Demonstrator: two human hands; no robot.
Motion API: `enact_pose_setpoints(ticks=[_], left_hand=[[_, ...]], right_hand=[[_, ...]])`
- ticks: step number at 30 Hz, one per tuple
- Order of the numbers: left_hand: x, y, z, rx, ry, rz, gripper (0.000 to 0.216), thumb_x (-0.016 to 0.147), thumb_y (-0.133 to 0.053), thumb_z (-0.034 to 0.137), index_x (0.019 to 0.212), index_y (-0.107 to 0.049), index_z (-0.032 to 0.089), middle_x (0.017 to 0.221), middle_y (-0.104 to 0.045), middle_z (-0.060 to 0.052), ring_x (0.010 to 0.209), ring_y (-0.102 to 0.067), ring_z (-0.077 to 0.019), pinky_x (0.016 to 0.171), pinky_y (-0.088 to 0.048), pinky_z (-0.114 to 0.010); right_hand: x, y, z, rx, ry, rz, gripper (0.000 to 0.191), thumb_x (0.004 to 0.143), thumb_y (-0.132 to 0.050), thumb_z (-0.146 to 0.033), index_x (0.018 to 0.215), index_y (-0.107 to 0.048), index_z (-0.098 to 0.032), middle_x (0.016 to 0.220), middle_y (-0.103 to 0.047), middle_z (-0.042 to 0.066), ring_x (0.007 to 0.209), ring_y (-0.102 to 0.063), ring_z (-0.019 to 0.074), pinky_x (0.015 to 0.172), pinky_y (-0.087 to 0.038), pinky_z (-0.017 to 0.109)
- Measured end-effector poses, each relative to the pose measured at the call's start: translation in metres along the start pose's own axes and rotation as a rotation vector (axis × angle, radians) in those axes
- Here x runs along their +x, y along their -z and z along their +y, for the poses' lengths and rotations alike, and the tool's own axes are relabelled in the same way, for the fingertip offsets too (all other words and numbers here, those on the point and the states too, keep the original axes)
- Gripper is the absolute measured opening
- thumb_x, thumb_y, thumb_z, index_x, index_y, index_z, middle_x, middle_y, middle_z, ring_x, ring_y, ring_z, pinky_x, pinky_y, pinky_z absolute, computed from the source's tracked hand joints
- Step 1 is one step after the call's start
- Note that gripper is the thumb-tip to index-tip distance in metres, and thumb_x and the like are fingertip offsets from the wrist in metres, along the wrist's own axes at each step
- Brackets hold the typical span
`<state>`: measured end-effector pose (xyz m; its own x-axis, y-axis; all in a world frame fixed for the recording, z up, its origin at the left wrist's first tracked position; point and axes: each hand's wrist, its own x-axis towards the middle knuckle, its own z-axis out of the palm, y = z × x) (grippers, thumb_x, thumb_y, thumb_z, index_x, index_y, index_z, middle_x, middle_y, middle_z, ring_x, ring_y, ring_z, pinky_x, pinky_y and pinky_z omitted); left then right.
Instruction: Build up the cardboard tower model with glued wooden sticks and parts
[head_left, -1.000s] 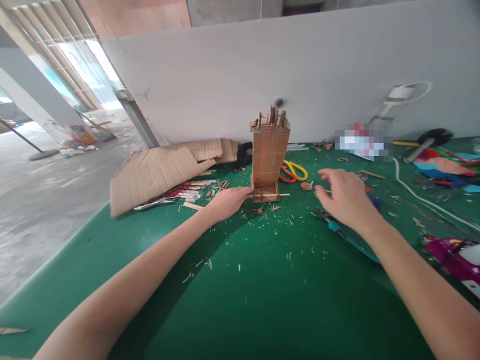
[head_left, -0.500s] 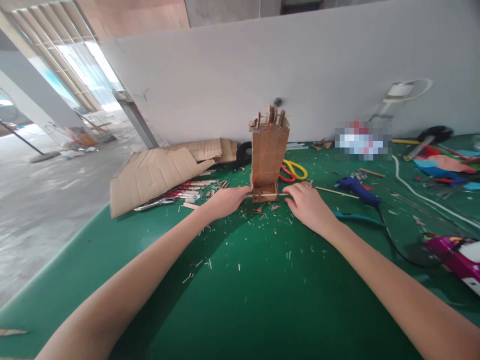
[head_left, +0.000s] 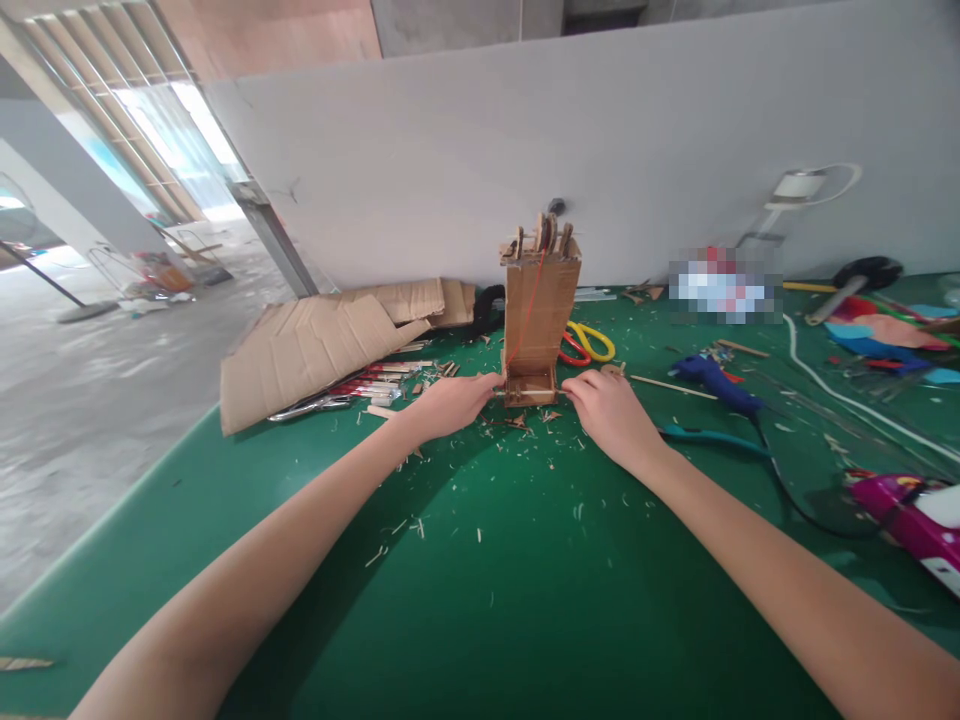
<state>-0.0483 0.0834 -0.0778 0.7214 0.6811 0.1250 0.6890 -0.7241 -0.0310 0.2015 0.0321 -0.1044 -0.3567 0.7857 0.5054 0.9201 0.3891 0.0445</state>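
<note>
A tall cardboard tower (head_left: 538,305) stands upright on the green table (head_left: 480,600), with a red string down its front and small wheels on top. A thin wooden stick (head_left: 529,392) runs through its base. My left hand (head_left: 450,403) pinches the stick's left end at the tower's foot. My right hand (head_left: 611,415) is closed on the right end, fingers pressed against the base.
Flattened cardboard sheets (head_left: 315,340) lie at the left rear, with red-handled tools (head_left: 375,383) beside them. Yellow-and-red scissors (head_left: 589,343) lie behind the tower. A blue glue gun (head_left: 712,378), teal pliers (head_left: 709,437), a white cable and a pink toy (head_left: 911,510) are at the right. Wood shavings litter the mat.
My right hand left the area over the pliers and glue gun and moved left to the tower's base, closing on the stick. My left hand stayed put.
</note>
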Motion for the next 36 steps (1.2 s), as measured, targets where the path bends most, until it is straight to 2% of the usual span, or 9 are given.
enact_pose_setpoints(ticks=[7,15,20,24,30,36], left_hand=[[-0.001,0.002,0.002,0.039,0.015,-0.012,0.031,0.095,-0.027,0.026,0.120,-0.044,0.023,0.093,-0.068,-0.005,0.075,-0.065,-0.0192,0.056,-0.042,-0.026],[-0.003,0.007,0.006,0.070,0.022,-0.040,0.031,0.095,-0.025,0.025,0.120,-0.044,0.023,0.097,-0.067,-0.005,0.076,-0.064,-0.0193,0.055,-0.041,-0.025],[-0.005,0.006,0.012,0.031,0.036,0.054,0.031,0.094,-0.033,0.036,0.119,-0.047,0.023,0.103,-0.065,-0.004,0.084,-0.063,-0.0204,0.061,-0.045,-0.027],[-0.003,0.003,0.015,-0.020,0.070,0.119,0.030,0.092,-0.039,0.038,0.116,-0.048,0.022,0.108,-0.063,-0.004,0.088,-0.062,-0.0194,0.065,-0.046,-0.028],[0.003,0.001,0.025,-0.094,0.162,0.190,0.043,0.084,-0.051,0.046,0.120,-0.042,0.023,0.107,-0.061,-0.003,0.087,-0.062,-0.0191,0.062,-0.046,-0.027],[0.006,-0.002,0.038,-0.054,0.156,0.238,0.032,0.087,-0.049,0.043,0.114,-0.047,0.028,0.109,-0.057,-0.002,0.082,-0.061,-0.0167,0.056,-0.044,-0.025]], right_hand=[[-0.001,-0.002,-0.001,-0.027,0.007,-0.012,0.031,0.089,-0.035,-0.011,0.098,-0.065,-0.014,0.088,-0.063,0.011,0.079,-0.055,0.0230,0.071,-0.038,0.036],[-0.002,-0.004,-0.002,-0.054,0.022,0.001,0.030,0.088,-0.037,-0.009,0.096,-0.065,-0.013,0.088,-0.063,0.011,0.079,-0.054,0.0222,0.070,-0.036,0.035],[-0.002,0.001,-0.002,-0.051,-0.010,0.027,0.024,0.090,-0.041,-0.018,0.091,-0.064,-0.012,0.084,-0.064,0.010,0.081,-0.053,0.0232,0.073,-0.035,0.036],[-0.003,0.004,-0.002,-0.066,-0.038,0.039,0.023,0.090,-0.041,-0.017,0.089,-0.064,-0.014,0.082,-0.065,0.008,0.084,-0.054,0.0229,0.076,-0.033,0.035],[-0.003,0.002,-0.001,-0.073,-0.029,0.046,0.027,0.091,-0.039,-0.017,0.086,-0.065,-0.016,0.082,-0.065,0.007,0.083,-0.054,0.0221,0.076,-0.031,0.035],[-0.003,0.003,-0.001,-0.062,-0.021,0.037,0.028,0.091,-0.039,-0.017,0.087,-0.066,-0.015,0.082,-0.065,0.007,0.082,-0.053,0.0224,0.074,-0.031,0.035]])
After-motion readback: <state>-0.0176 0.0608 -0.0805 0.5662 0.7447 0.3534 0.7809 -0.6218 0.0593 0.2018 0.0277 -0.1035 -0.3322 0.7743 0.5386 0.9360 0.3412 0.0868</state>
